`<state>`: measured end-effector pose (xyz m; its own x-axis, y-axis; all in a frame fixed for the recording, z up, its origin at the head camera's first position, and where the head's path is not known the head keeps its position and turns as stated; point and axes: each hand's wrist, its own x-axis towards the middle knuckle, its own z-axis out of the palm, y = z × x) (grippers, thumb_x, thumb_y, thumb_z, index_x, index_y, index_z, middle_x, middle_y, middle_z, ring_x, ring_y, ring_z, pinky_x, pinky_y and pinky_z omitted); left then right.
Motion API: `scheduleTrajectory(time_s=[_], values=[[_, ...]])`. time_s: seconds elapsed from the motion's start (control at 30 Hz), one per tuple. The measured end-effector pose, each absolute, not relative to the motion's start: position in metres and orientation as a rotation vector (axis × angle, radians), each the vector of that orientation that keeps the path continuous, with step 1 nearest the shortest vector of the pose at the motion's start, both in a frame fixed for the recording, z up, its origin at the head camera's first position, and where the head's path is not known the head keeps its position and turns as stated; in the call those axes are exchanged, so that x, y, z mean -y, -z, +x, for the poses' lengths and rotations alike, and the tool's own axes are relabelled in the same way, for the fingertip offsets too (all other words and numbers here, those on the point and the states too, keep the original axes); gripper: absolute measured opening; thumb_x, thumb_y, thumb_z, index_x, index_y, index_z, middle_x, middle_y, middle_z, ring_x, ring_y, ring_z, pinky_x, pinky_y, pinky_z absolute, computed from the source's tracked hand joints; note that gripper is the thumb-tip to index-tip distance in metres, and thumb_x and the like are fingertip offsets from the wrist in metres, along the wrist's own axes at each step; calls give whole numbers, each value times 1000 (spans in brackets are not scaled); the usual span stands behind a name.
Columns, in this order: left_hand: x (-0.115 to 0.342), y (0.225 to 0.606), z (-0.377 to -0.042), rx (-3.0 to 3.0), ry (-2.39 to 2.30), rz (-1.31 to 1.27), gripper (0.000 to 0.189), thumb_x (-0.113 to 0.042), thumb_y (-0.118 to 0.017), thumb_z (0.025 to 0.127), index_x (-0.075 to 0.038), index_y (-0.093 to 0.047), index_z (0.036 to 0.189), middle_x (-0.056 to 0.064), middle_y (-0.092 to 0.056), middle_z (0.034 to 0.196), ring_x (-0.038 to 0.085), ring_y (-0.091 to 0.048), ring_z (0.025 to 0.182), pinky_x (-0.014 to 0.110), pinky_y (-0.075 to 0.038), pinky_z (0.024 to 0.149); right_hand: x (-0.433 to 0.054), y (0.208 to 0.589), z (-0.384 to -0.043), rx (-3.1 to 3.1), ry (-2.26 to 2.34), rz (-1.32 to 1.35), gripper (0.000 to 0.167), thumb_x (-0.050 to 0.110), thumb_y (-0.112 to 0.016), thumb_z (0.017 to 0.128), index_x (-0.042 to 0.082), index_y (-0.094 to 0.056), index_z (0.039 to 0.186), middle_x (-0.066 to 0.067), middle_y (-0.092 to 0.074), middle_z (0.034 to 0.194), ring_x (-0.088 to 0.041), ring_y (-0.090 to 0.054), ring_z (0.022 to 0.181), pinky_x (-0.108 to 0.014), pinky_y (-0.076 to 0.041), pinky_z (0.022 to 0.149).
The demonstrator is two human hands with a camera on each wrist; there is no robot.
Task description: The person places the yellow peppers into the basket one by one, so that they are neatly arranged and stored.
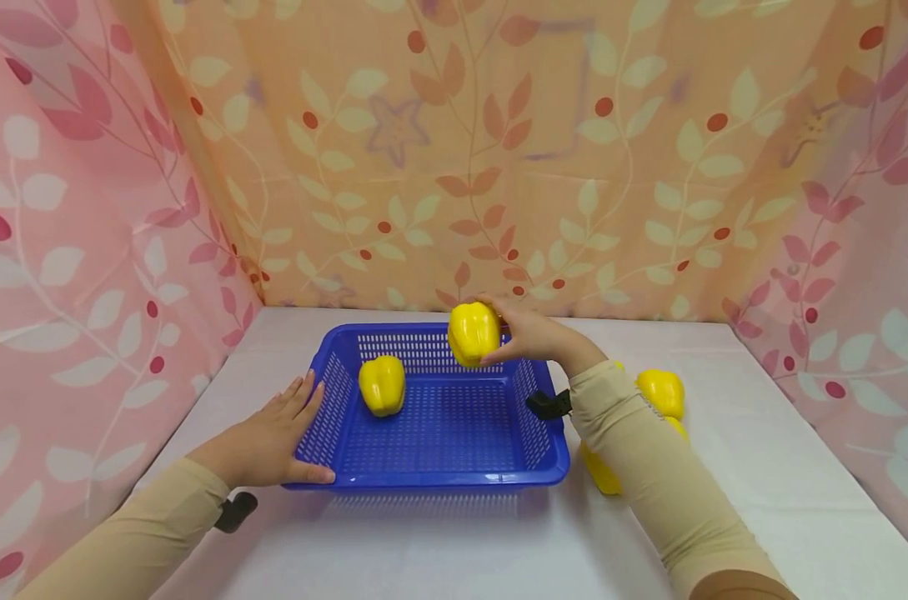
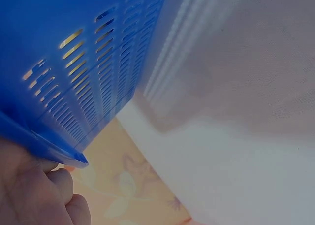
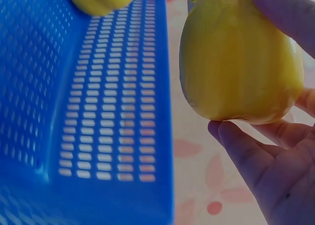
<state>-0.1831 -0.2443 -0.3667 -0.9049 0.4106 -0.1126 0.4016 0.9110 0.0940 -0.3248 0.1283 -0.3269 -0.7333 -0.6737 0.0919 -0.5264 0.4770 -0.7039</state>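
My right hand (image 1: 534, 335) grips a yellow bell pepper (image 1: 472, 335) over the far right part of a blue plastic basket (image 1: 438, 479). In the right wrist view, thumb and fingers hold that same pepper (image 3: 238, 62) from opposite sides, beside the basket's perforated wall (image 3: 110, 102). My left hand (image 1: 258, 437) rests at the basket's near left corner, its fingers spread along the left rim and its thumb on the front rim. Another yellow bell pepper (image 1: 383, 386) sits inside the basket toward the left.
More yellow bell peppers (image 1: 661, 393) lie on the white-covered table (image 1: 754, 467) right of the basket, partly hidden by my right forearm (image 1: 649, 475). Floral curtains (image 1: 499, 150) hang behind the table and at both sides. Black wrist-worn pieces (image 1: 236, 512) stick out at both wrists.
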Motion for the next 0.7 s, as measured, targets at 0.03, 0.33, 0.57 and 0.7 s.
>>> scheduleTrajectory(time_s=[0.03, 0.33, 0.57, 0.7], values=[[244, 367, -183, -2944, -102, 630, 125, -84, -45, 60, 4, -14, 144, 24, -3, 150, 41, -5, 137, 56, -14, 107, -125, 328, -325, -2526, 1095, -1045, 89, 26, -82, 67, 23, -30, 139, 2, -44, 124, -17, -49, 108, -33, -44, 94], [245, 367, -183, -2947, -102, 646, 126, -85, -45, 60, 5, -15, 143, 25, -4, 150, 42, -5, 136, 56, -15, 107, -100, 337, -328, -2463, 1083, -1096, 90, 23, -81, 69, 16, -27, 141, -2, -43, 126, -18, -49, 107, -30, -42, 95], [245, 368, -183, -2952, -97, 657, 126, -85, -45, 61, 6, -15, 143, 26, -5, 150, 43, -7, 136, 57, -15, 107, -85, 343, -328, -2536, 985, -1076, 95, 29, -82, 67, 15, -25, 142, -5, -39, 132, -19, -46, 110, -31, -41, 97], [245, 367, -183, -2959, -99, 659, 124, -84, -46, 61, 5, -17, 143, 25, -7, 150, 43, -8, 136, 59, -14, 106, -79, 350, -330, -2535, 976, -1094, 96, 29, -82, 67, 13, -25, 143, -5, -37, 135, -18, -45, 111, -30, -41, 96]])
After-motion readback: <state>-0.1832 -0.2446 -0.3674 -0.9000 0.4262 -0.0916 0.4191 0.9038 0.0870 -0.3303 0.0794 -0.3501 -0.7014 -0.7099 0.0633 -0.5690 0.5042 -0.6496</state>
